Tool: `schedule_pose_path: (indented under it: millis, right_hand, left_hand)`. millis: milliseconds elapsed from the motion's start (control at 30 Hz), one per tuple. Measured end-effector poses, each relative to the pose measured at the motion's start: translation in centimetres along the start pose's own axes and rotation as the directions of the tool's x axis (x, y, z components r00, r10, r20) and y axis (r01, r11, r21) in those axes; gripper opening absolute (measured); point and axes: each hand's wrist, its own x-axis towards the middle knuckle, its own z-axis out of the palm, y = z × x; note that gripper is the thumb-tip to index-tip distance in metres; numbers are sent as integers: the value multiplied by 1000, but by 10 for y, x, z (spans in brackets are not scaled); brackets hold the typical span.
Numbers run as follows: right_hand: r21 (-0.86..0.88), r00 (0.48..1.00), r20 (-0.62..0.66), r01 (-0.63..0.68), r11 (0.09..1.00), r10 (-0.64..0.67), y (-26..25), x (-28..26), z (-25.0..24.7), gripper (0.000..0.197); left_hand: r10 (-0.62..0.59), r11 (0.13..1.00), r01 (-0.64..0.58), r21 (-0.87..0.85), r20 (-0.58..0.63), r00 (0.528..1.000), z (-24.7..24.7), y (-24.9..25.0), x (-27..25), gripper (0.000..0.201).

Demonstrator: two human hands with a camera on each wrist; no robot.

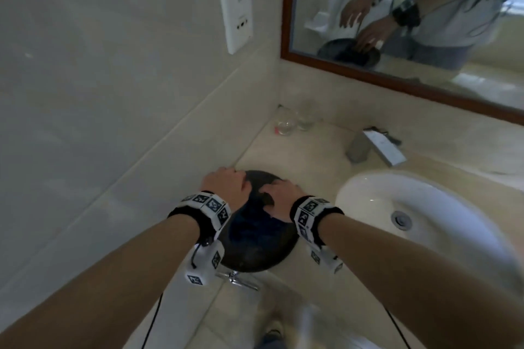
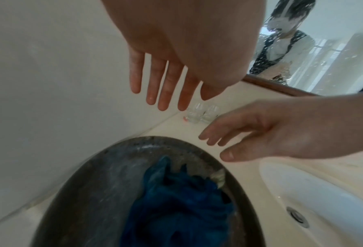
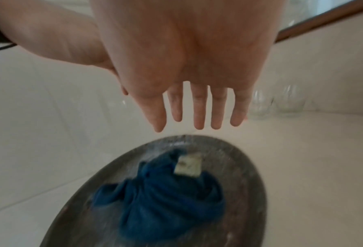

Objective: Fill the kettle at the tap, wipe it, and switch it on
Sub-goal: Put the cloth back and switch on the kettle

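No kettle shows in any view. A crumpled blue cloth (image 1: 255,229) (image 2: 176,208) (image 3: 165,200) with a white tag (image 3: 189,165) lies on a dark round tray (image 1: 255,261) (image 2: 91,183) (image 3: 239,183) on the beige counter. My left hand (image 1: 224,184) (image 2: 161,80) hovers over the tray's far left edge, fingers straight and spread, holding nothing. My right hand (image 1: 279,195) (image 3: 197,107) hovers just to its right over the tray, fingers also straight and empty. The chrome tap (image 1: 380,147) stands behind the white basin (image 1: 348,193).
Two clear glasses (image 1: 295,120) (image 2: 201,115) (image 3: 277,102) stand in the back corner by the tiled wall. A white socket plate (image 1: 234,3) is on the wall above. A wood-framed mirror (image 1: 397,85) hangs behind the counter. The basin drain (image 1: 401,219) is to my right.
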Motion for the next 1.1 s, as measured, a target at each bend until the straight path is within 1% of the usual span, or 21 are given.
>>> schedule_pose_path:
  millis: [133, 233, 300, 400, 433, 467, 533, 633, 700, 767, 867, 900, 933, 1000, 1033, 1067, 1100]
  right_hand:
    - [-9, 986, -159, -56, 998, 54, 30, -33, -50, 50]
    - [16, 960, -243, -142, 990, 142, 64, -70, -85, 48]
    - [43, 935, -290, -198, 979, 202, 89, -99, -103, 46]
    - [93, 876, -376, -290, 953, 303, 128, -152, -116, 42]
    - [116, 856, -392, -317, 941, 336, 141, -171, -117, 41]
    - [136, 836, -402, -349, 927, 373, 155, -191, -115, 41]
    - [166, 795, -409, -417, 893, 448, 183, -229, -108, 41]
    - [226, 719, -408, -519, 825, 563, 226, -293, -88, 40]
    - [287, 661, -389, -574, 767, 641, 249, -338, -69, 39]
    - [350, 593, -381, -617, 704, 709, 265, -380, -47, 34]
    - [474, 454, -390, -647, 597, 801, 271, -440, -14, 24]
    - [503, 406, -391, -657, 561, 826, 269, -458, -4, 24]
    - [520, 370, -384, -670, 529, 846, 266, -474, 6, 25]
    - [536, 339, -349, -692, 483, 874, 257, -499, 26, 28]
    - [540, 342, -318, -701, 466, 884, 253, -507, 37, 28]
    - [535, 361, -294, -705, 465, 885, 249, -511, 49, 28]
    - [525, 391, -263, -709, 471, 882, 247, -513, 62, 28]
  left_hand:
    - [107, 994, -105, 39, -58, 993, -36, 48, 15, 39]
    - [206, 978, -203, 48, -82, 975, -67, 100, 27, 39]
    - [277, 961, -274, 42, -125, 953, -88, 141, 30, 37]
    - [408, 912, -411, 20, -156, 899, -105, 206, 29, 35]
    - [460, 886, -464, 18, -166, 872, -106, 227, 27, 36]
    - [526, 849, -527, 39, -170, 833, -104, 251, 24, 40]
    - [640, 768, -627, 131, -121, 758, -95, 294, 18, 49]
    - [702, 712, -697, 84, -84, 707, -80, 359, 1, 40]
    - [765, 645, -763, 49, -50, 643, -69, 402, -14, 39]
    - [823, 567, -822, 46, -24, 567, -56, 444, -29, 38]
    - [894, 446, -891, 89, 13, 449, -41, 500, -57, 38]
    - [910, 410, -906, 103, 24, 414, -38, 516, -67, 38]
    - [927, 369, -922, 115, 25, 374, -33, 532, -76, 38]
    - [952, 299, -946, 125, 30, 305, -26, 562, -94, 38]
    - [962, 265, -956, 126, 32, 271, -23, 576, -103, 37]
    - [971, 234, -964, 124, 29, 239, -20, 588, -110, 36]
    - [975, 215, -969, 120, 31, 220, -19, 599, -116, 36]
